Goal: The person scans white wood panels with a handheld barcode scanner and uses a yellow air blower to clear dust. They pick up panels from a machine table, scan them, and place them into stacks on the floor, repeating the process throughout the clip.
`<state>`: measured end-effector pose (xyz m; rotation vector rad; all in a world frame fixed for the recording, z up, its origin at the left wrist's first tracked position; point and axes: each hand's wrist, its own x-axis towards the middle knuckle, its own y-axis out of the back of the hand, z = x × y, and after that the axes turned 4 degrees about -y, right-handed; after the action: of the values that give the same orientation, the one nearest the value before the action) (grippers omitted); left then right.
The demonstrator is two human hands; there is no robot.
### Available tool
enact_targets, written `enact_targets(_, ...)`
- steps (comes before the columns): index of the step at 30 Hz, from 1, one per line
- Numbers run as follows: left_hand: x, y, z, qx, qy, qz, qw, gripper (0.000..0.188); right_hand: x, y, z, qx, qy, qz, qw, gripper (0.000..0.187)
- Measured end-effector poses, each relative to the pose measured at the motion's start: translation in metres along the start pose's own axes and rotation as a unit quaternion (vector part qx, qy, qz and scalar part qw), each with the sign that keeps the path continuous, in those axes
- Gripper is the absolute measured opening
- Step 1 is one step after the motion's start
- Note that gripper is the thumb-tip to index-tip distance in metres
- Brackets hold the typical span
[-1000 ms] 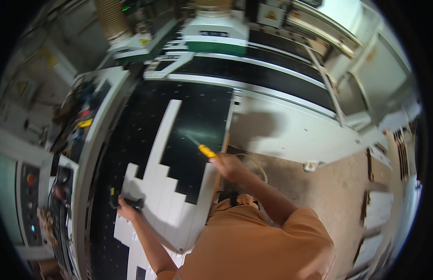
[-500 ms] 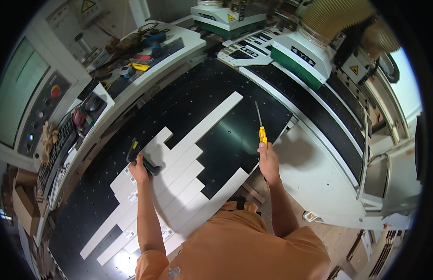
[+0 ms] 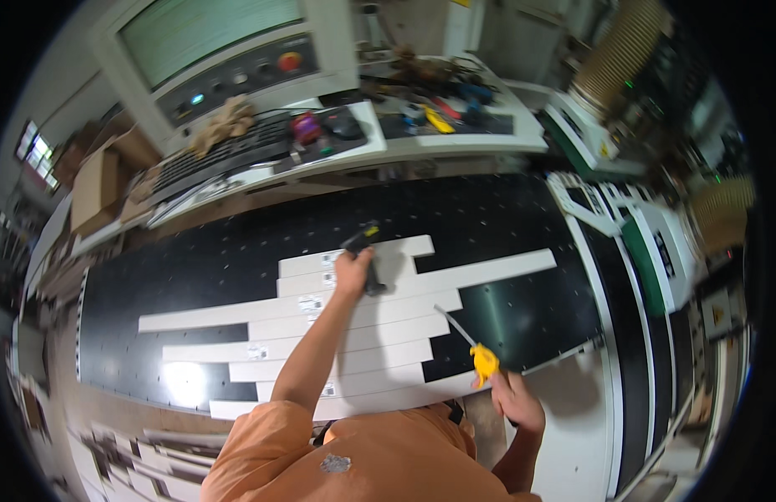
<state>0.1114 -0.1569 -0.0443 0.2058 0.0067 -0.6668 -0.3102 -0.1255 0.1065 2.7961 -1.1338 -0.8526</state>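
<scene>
My left hand [image 3: 352, 272] grips a black handheld barcode scanner [image 3: 373, 280] with a yellow patch, held over the white boards. Long pale boards [image 3: 384, 339] of differing lengths lie side by side on a black table [image 3: 505, 201], their ends stepped. Small printed labels [image 3: 310, 304] are stuck near the left part of several boards. Closed around its yellow grip, my right hand [image 3: 519, 403] holds an air blow gun [image 3: 485, 360] near the table's front edge. Its long thin metal nozzle points up and left, over the board ends.
Behind the table, a shelf carries a keyboard [image 3: 229, 155], a mouse [image 3: 344, 124], a glove [image 3: 225, 121] and assorted tools. A control panel [image 3: 237, 79] stands at back left. Machine heads with ribbed hoses [image 3: 626, 54] stand to the right. Cardboard boxes [image 3: 95, 192] sit far left.
My view has swung left, bringing the control panel toward the middle. The blow gun's nozzle now tilts left, nearer the boards. Both hands keep their tools.
</scene>
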Motion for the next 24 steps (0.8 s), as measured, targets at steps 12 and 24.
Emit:
enact_targets(12,-0.011,0.011,0.024,-0.010,-0.005,-0.037,0.999,0.054,0.005,-0.007,0.029,-0.032,0.092,-0.248,0.964,0.033)
enact_targets(24,-0.006,0.008,0.017,-0.019,-0.009,-0.028,0.999,0.055,0.031,-0.020,-0.006,-0.106,0.055,-0.052,0.991,0.046)
